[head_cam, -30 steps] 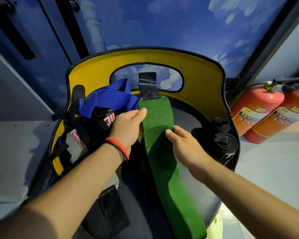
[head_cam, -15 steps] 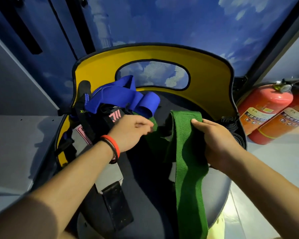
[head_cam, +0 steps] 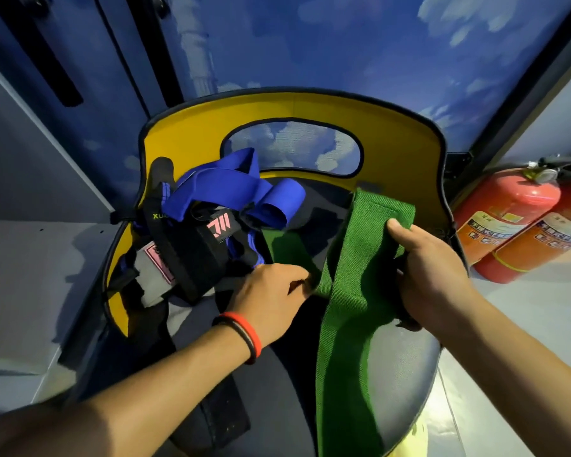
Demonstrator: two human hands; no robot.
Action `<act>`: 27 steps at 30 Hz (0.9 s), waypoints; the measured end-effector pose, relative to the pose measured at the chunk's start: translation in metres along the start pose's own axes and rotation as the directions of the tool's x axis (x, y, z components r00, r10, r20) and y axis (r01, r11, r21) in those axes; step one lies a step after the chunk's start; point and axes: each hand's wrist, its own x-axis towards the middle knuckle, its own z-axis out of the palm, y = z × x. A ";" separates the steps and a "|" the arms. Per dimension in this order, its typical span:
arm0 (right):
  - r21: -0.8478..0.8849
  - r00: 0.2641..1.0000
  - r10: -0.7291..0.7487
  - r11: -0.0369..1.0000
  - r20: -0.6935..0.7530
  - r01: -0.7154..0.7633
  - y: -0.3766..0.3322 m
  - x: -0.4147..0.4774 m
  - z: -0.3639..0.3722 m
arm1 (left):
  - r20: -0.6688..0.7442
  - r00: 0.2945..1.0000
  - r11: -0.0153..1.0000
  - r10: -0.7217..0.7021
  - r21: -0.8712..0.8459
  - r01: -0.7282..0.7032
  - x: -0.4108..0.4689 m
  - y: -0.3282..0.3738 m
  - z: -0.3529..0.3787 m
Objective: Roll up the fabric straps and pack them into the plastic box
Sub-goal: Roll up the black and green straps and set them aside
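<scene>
left hand (head_cam: 271,298) pinching, right hand (head_cam: 432,275) gripping

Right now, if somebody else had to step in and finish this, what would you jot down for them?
Right hand: grips the folded-over top of the green strap, thumb on top.
Left hand: pinches the same strap's other fold, near the middle of the seat.
The green strap's long tail runs down off the chair seat toward the camera.
Blue strap and black straps lie in a loose tangle on the seat's left.
Done: no finished roll is visible.
Left: roll the green one, then the others, and pack them. The plastic box is not in view.
</scene>
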 end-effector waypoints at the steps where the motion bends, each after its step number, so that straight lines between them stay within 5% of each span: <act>1: -0.041 1.000 0.023 0.999 -0.004 -0.023 0.002 0.000 -0.001 | 0.029 0.999 0.992 -0.039 -0.115 0.042 -0.001 0.006 0.000; 4: -0.101 0.998 0.052 0.994 0.039 -0.048 0.004 0.002 -0.007 | 0.218 0.972 0.937 -0.085 -0.315 0.153 -0.003 0.023 0.000; 8: -0.027 0.999 0.036 0.999 0.024 -0.036 0.001 0.004 -0.006 | 0.569 0.815 0.973 -0.108 -0.108 0.204 -0.009 0.025 0.004; 11: 0.044 0.999 0.051 0.998 0.006 -0.051 0.002 0.009 -0.005 | 0.669 0.734 0.972 -0.115 -0.076 0.222 -0.020 0.025 0.013; 16: 0.032 0.999 0.032 0.999 -0.033 -0.031 0.005 0.004 0.005 | 0.705 0.699 0.961 -0.120 -0.095 0.261 -0.012 0.010 0.012; 18: 0.048 1.000 0.021 0.999 -0.003 -0.021 0.008 0.007 0.008 | 0.612 0.767 0.933 -0.192 -0.127 0.335 -0.004 0.008 0.010; 20: 0.042 0.998 0.004 0.999 -0.060 -0.001 0.012 0.005 0.016 | 0.437 0.861 0.819 -0.260 -0.373 0.436 0.006 0.012 0.008; 22: 0.046 0.999 -0.006 0.999 -0.051 0.008 0.017 0.008 0.021 | 0.364 0.873 0.636 -0.324 -0.600 0.486 0.013 0.014 0.010; 27: -0.117 0.995 -0.061 0.992 -0.085 0.051 0.029 0.018 0.029 | 0.312 0.917 0.905 -0.248 -0.264 0.334 0.008 0.011 0.030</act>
